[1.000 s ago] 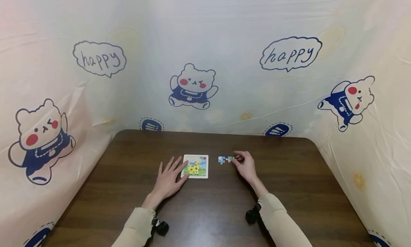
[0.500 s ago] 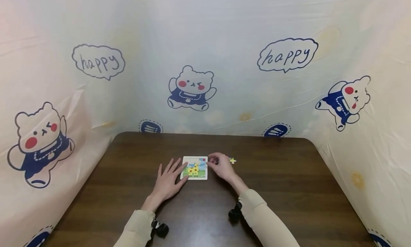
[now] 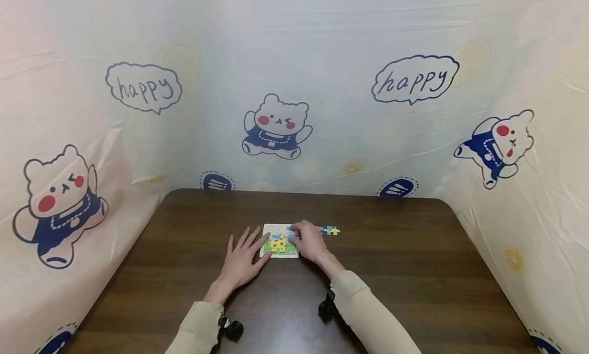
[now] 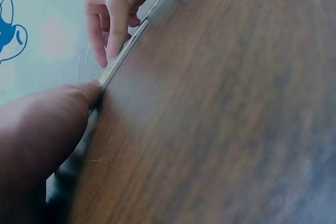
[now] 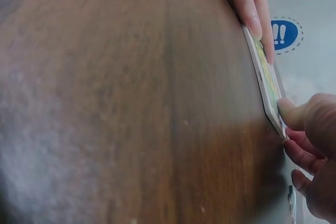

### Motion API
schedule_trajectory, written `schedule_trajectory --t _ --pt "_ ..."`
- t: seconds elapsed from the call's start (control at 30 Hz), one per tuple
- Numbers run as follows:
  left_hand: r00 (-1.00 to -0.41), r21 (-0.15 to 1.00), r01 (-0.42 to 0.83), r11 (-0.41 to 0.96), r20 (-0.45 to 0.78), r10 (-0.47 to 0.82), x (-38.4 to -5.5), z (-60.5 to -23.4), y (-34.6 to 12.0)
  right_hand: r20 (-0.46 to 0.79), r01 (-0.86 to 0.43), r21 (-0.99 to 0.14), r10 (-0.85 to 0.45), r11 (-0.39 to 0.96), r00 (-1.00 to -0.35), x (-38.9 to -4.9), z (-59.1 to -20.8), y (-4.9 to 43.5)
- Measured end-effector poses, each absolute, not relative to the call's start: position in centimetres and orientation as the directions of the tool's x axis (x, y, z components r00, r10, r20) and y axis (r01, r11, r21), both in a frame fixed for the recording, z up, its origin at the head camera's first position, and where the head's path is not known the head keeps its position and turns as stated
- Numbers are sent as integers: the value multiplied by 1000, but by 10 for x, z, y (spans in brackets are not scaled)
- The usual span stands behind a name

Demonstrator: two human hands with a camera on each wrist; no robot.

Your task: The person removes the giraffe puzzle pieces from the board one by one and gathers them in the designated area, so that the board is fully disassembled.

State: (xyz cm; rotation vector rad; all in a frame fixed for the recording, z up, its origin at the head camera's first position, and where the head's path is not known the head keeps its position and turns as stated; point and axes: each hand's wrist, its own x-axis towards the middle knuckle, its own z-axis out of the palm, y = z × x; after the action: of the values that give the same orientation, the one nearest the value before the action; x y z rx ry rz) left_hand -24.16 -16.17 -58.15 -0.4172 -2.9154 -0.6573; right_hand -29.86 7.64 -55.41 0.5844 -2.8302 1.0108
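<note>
A small jigsaw puzzle of a yellow giraffe (image 3: 278,245) lies in a white-edged tray (image 3: 280,257) on the table. Spread fingers of my left hand (image 3: 244,254) rest on the tray's left side. Bent fingers and thumb of my right hand (image 3: 310,239) touch the puzzle's upper right part and hide that corner. In the right wrist view, the right thumb (image 5: 294,114) lies on the tray's upper face, with a finger at its edge. Whether a piece is pinched there is hidden. A loose blue and yellow puzzle piece (image 3: 332,230) lies right of the tray, beside another partly hidden by the hand.
The dark wooden table (image 3: 395,251) has a rounded far edge and stands against a pale printed cloth (image 3: 340,88) on three sides. A small black device (image 3: 233,330) is worn at the left wrist, and another black device (image 3: 327,307) at the right.
My right hand has moved left from the loose pieces to the puzzle's right edge, then onto its upper right corner, covering the red spot there. The left hand has stayed on the tray.
</note>
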Motion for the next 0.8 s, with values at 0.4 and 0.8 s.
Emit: schedule_trajectory --t 0.4,0.8 --pt "-955 406 290 867 176 237 -241 -579 -162 163 -351 -575 -317 739 -934 -296 -554 71" --pt "-955 403 288 869 181 233 -240 -579 -159 235 -334 -485 -248 808 -940 -292 -558 70"
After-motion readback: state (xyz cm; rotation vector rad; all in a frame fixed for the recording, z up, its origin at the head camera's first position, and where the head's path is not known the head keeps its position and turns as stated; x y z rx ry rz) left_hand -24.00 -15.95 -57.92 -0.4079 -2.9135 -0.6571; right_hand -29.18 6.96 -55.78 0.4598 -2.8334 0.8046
